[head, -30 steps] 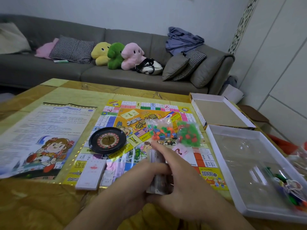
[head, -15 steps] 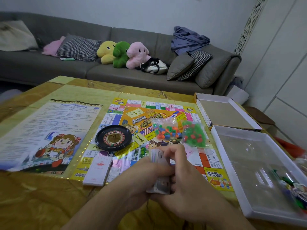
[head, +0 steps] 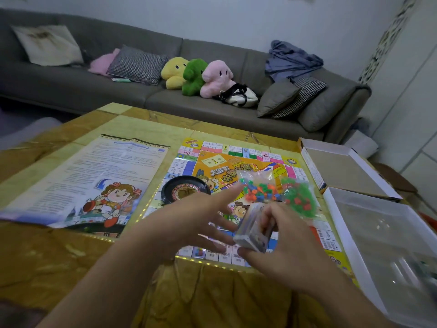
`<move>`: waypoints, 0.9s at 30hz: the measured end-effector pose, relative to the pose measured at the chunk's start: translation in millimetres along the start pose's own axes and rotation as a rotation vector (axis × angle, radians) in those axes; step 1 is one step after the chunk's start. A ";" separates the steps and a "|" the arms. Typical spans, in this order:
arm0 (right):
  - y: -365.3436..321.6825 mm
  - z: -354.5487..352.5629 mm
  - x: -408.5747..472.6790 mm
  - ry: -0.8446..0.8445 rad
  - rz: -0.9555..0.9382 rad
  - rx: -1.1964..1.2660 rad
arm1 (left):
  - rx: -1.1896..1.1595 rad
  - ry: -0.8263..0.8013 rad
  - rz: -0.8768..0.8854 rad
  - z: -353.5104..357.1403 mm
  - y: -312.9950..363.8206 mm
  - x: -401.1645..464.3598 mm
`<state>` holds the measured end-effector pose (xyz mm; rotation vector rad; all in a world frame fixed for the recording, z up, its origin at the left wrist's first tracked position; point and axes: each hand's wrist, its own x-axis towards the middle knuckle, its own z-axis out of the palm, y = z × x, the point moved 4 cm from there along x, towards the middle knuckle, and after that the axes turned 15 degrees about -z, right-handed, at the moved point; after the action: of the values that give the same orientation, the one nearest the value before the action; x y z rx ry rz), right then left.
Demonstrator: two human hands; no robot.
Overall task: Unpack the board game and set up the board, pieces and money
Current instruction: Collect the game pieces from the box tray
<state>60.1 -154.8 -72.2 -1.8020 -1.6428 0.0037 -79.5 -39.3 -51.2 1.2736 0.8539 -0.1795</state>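
The right hand (head: pixel 287 247) gripped the wrapped money stack (head: pixel 254 229) above the board (head: pixel 238 166), probably for unwrapping. The left hand (head: pixel 189 223) hovered spread and empty.

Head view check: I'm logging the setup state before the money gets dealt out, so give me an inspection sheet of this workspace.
Surface: table under a yellow-gold patterned cover, wrinkled at the near edge.
Job's things: game board unfolded flat; roulette wheel on it; two bags of small coloured pieces on the board; wrapped stack of play money in hand; rules sheet lies left of the board.
Clutter: open box lid and box tray at the board's right.
Grippers: left hand open, fingers spread; right hand grips the stack.
Cables: nothing seen.
Surroundings: grey sofa with cushions, three plush toys, a bag, crumpled clothing.
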 end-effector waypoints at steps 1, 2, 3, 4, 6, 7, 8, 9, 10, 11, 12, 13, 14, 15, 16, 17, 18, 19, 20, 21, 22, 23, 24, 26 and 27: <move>-0.3 11.5 5.7 -0.061 0.012 -0.014 | -0.090 0.107 0.014 -23.7 13.3 4.7; -1.4 24.3 11.1 -0.117 0.019 -0.014 | -0.167 0.218 0.004 -39.0 18.7 8.0; -3.6 38.0 16.5 -0.164 0.024 -0.002 | -0.251 0.323 0.040 -52.1 24.0 10.1; -6.9 51.1 22.7 -0.201 0.021 0.017 | -0.305 0.397 0.077 -57.0 25.1 12.4; -16.0 73.1 36.1 -0.265 -0.017 0.034 | -0.322 0.470 0.119 -58.4 23.1 20.2; -21.5 80.6 42.3 -0.304 -0.040 0.010 | -0.356 0.485 0.124 -59.8 27.0 21.1; -25.5 87.5 47.3 -0.350 -0.062 -0.039 | -0.377 0.494 0.141 -61.3 30.6 23.6; -29.2 92.6 50.8 -0.394 -0.090 -0.107 | -0.377 0.489 0.134 -61.1 31.3 27.8; -31.0 97.6 51.9 -0.437 -0.119 -0.188 | -0.371 0.478 0.123 -60.0 30.3 32.0; -31.1 102.2 51.2 -0.475 -0.137 -0.257 | -0.350 0.472 0.112 -57.8 29.3 34.1; -29.5 105.8 49.0 -0.506 -0.138 -0.299 | -0.327 0.473 0.109 -57.2 29.3 39.6; -27.7 107.6 46.0 -0.520 -0.125 -0.306 | -0.313 0.476 0.111 -56.2 29.5 42.0; -25.3 106.5 42.4 -0.503 -0.092 -0.265 | -0.305 0.483 0.124 -54.9 29.9 42.7; -24.1 102.0 38.9 -0.450 -0.052 -0.197 | -0.298 0.493 0.136 -53.5 29.2 41.1; -22.7 93.9 33.8 -0.370 -0.015 -0.112 | -0.287 0.492 0.158 -51.0 28.8 40.4; -22.0 83.7 28.0 -0.283 0.012 -0.043 | -0.282 0.493 0.177 -49.3 27.8 38.6; -20.2 73.7 21.0 -0.210 0.032 0.000 | -0.263 0.487 0.194 -46.9 26.4 36.6; -16.9 60.3 10.0 -0.174 0.060 0.012 | -0.245 0.473 0.221 -39.6 27.2 36.4; -15.2 52.8 2.0 -0.169 0.076 0.002 | -0.221 0.485 0.245 -38.4 25.1 35.2; -10.8 44.7 -7.2 -0.173 0.100 -0.010 | -0.178 0.488 0.265 -32.7 23.2 33.8; -5.2 32.6 -18.5 -0.173 0.135 -0.029 | -0.112 0.483 0.279 -21.7 22.4 33.5; 1.7 19.8 -29.5 -0.170 0.165 -0.054 | -0.050 0.479 0.291 -9.2 20.7 32.7; 5.8 15.3 -32.3 -0.158 0.186 -0.068 | 0.025 0.483 0.308 -5.4 15.9 29.9; 18.5 -18.3 -51.4 -0.102 0.260 -0.104 | 0.186 0.473 0.347 31.3 14.8 33.7; 21.4 -25.0 -50.7 -0.073 0.288 -0.090 | 0.250 0.487 0.363 36.7 10.2 32.7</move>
<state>79.6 -210.5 -85.3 -2.1160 -1.4388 0.1274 -34.4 -57.9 -63.1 1.7204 1.0117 0.3372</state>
